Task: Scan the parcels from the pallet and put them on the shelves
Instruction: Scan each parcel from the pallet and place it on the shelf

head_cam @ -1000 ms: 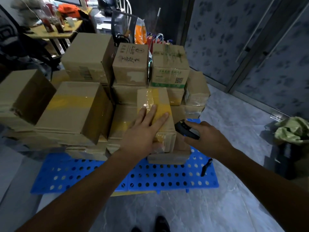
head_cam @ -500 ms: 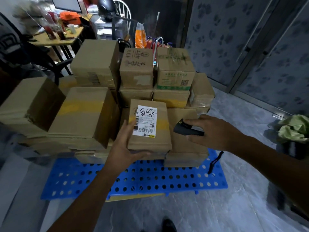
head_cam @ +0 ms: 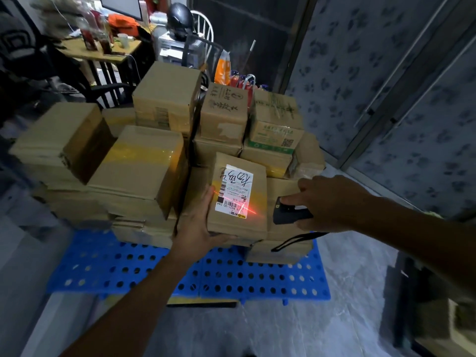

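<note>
Holding the parcel (head_cam: pixel 238 224) by its lower edge, left hand (head_cam: pixel 195 228) faces the label (head_cam: pixel 235 189) (red beam (head_cam: pixel 247 208) across it) toward the scanner (head_cam: pixel 286 215) in the right hand (head_cam: pixel 332 202)'s grip.

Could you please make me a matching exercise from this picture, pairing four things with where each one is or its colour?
Things:
1. labelled parcel
2. scanner
3. pallet
4. helmet

Places and colours:
A. blue, under the stack
B. gripped in the right hand
C. far behind the stack
D. held in the left hand

Pairs: 1-D, 2-B, 3-A, 4-C.
</note>
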`<state>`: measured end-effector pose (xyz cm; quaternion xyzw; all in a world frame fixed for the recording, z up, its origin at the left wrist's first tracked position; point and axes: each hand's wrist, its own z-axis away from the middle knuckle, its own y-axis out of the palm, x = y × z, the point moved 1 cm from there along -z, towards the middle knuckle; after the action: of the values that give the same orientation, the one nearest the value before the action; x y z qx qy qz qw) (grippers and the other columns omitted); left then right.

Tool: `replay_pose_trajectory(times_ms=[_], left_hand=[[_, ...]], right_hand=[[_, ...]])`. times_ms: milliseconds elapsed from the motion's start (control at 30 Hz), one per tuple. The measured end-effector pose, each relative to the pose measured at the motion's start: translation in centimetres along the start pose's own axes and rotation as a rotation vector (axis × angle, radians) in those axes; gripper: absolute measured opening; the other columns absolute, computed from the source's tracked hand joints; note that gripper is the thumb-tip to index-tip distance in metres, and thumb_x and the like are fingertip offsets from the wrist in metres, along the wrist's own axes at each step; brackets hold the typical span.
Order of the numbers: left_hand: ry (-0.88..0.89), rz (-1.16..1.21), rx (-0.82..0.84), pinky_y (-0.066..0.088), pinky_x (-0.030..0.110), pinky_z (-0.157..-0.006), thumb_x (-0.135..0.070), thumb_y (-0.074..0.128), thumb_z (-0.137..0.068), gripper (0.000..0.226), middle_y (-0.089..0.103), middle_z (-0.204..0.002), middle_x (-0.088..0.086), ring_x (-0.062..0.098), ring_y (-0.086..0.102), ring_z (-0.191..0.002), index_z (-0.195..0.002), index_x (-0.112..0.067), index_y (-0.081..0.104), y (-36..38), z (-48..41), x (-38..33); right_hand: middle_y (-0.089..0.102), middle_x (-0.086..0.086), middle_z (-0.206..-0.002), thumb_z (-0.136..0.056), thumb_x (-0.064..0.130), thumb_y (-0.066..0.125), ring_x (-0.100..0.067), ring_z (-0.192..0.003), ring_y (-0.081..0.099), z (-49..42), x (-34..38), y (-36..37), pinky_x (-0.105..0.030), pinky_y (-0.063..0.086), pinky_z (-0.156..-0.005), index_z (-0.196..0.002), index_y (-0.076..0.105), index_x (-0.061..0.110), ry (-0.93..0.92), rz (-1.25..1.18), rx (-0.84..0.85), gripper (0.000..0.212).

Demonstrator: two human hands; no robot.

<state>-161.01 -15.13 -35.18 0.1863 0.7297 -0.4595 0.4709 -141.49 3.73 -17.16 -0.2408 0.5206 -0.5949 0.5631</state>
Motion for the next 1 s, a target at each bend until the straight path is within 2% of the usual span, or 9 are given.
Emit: replay_pose_trajectory(times_ms=[200, 367, 433, 533, 633, 733, 800, 900, 1000], left_hand=[[0.112, -0.198, -0.05, 0.021, 0.033, -0.122, -0.041, 0.094, -0.067, 0.139, -0.006, -0.163, -0.039, 0.001, 0.008, -0.156, -0.159, -0.051, -0.009, 1.0, 1.0, -1.8], [0.12, -0.309, -0.111, 0.026, 0.048, -0.126, -0.036, 0.094, -0.069, 0.14, -0.008, -0.167, -0.03, 0.008, 0.006, -0.158, -0.156, -0.053, -0.014, 2.4, 2.9, -4.8], [0.107, -0.261, -0.171, 0.031, 0.048, -0.124, -0.041, 0.092, -0.07, 0.134, -0.003, -0.168, -0.028, 0.006, 0.01, -0.158, -0.158, -0.052, -0.009, 2.9, 4.2, -6.4], [0.035, -0.006, -0.325, 0.042, 0.039, -0.118, -0.055, 0.089, -0.069, 0.126, 0.025, -0.167, -0.021, 0.004, 0.031, -0.151, -0.162, -0.049, 0.003, 3.2, 7.0, -9.2], [-0.013, 0.145, -0.539, 0.054, 0.034, -0.105, -0.047, 0.095, -0.068, 0.124, 0.049, -0.153, -0.019, 0.008, 0.05, -0.14, -0.163, -0.039, 0.016, 2.0, 10.9, -11.4], [-0.046, 0.144, -0.743, 0.053, 0.024, -0.102, -0.049, 0.095, -0.062, 0.125, 0.054, -0.145, -0.024, 0.004, 0.055, -0.134, -0.162, -0.032, 0.024, -1.1, 16.2, -13.2], [-0.063, 0.107, -0.859, 0.051, 0.025, -0.105, -0.047, 0.094, -0.058, 0.124, 0.054, -0.147, -0.019, 0.004, 0.054, -0.134, -0.161, -0.027, 0.029, -3.6, 20.2, -14.2], [-0.074, 0.04, -0.986, 0.054, 0.029, -0.102, -0.044, 0.093, -0.055, 0.113, 0.056, -0.145, -0.012, 0.01, 0.057, -0.131, -0.153, -0.032, 0.038, -8.0, 27.2, -15.5], [-0.105, -0.01, -1.104, 0.057, 0.026, -0.094, -0.042, 0.094, -0.055, 0.108, 0.06, -0.138, -0.021, 0.011, 0.06, -0.128, -0.149, -0.041, 0.04, -12.7, 35.3, -17.0]], right_hand=[[0.045, 0.005, -0.126, -0.089, 0.07, 0.044, -0.022, -0.113, 0.05, 2.5, -2.0, -1.4, -0.035, 0.034, -0.073, -0.146, 0.027, 0.052, -0.066, 0.095, -0.093, 0.063], [0.049, 0.004, -0.115, -0.087, 0.069, 0.046, -0.021, -0.101, 0.054, 4.8, -4.4, 0.0, -0.032, 0.031, -0.067, -0.145, 0.035, 0.048, -0.084, 0.147, -0.315, 0.062], [0.049, 0.002, -0.115, -0.088, 0.069, 0.047, -0.023, -0.104, 0.054, 4.9, -5.6, 1.4, -0.031, 0.034, -0.069, -0.147, 0.034, 0.048, -0.047, 0.02, -0.339, 0.065], [0.054, 0.002, -0.128, -0.088, 0.067, 0.055, -0.02, -0.116, 0.054, 4.1, -6.3, 3.8, -0.025, 0.038, -0.077, -0.151, 0.035, 0.043, -0.037, -0.476, -0.341, 0.07], [0.05, 0.01, -0.145, -0.087, 0.065, 0.059, -0.011, -0.124, 0.051, 3.2, -3.7, 4.5, -0.018, 0.044, -0.083, -0.149, 0.038, 0.045, -0.17, -0.791, -0.344, 0.068], [0.046, 0.013, -0.147, -0.084, 0.071, 0.054, -0.012, -0.128, 0.049, 3.1, 1.4, 2.5, -0.032, 0.05, -0.093, -0.148, 0.035, 0.052, -0.302, -0.902, -0.384, 0.069], [0.043, 0.019, -0.148, -0.084, 0.068, 0.056, -0.005, -0.131, 0.044, 3.3, 5.3, 0.3, -0.025, 0.045, -0.095, -0.148, 0.037, 0.049, -0.418, -0.947, -0.436, 0.07], [0.047, 0.02, -0.14, -0.086, 0.062, 0.062, 0.007, -0.115, 0.049, 3.9, 12.2, -3.5, -0.011, 0.04, -0.084, -0.146, 0.041, 0.05, -0.593, -0.991, -0.436, 0.065], [0.043, 0.026, -0.143, -0.086, 0.058, 0.064, 0.003, -0.13, 0.044, 5.0, 21.1, -7.7, -0.023, 0.042, -0.104, -0.147, 0.044, 0.043, -0.806, -1.06, -0.418, 0.066]])
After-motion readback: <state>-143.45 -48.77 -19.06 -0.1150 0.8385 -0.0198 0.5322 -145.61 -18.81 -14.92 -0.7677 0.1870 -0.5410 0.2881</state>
